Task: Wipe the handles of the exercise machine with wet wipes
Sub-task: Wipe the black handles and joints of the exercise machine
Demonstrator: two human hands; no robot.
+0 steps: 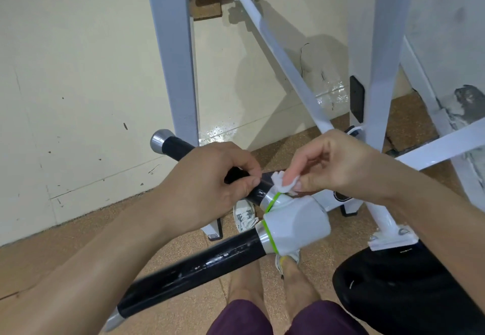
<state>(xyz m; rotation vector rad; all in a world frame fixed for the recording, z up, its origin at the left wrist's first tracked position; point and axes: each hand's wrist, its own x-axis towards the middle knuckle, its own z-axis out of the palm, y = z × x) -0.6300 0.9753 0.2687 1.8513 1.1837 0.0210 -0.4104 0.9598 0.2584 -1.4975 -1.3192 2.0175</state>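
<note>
Wiping is in hand on the upper handle (178, 148) of the exercise machine, one of two black grips projecting from a white hub (296, 221) banded in green. Left hand (210, 179): fingers curled round the upper handle at about its middle, holding it steady. Right hand (341, 166): thumb and fingertips pinch a small bunched wet wipe (280, 185), which is pressed to the handle's inner end, just beside the chrome collar where the grip meets the hub; the other fingers are loosely curled. The handle's long axis runs from the hub up and away to the left, ending in a chrome cap (160, 140) well beyond the left hand. Judgement: with the wipe at the hub end, any stroke along the grip must travel leftward on that axis, and the left hand lies directly in its path; it would have to shift or let go before the outer length could be reached. The lower handle (199, 266) runs from the same hub down toward the person's left, below both hands and touched by neither. It shows pale flecks along its top; whether it has been wiped cannot be determined.
</note>
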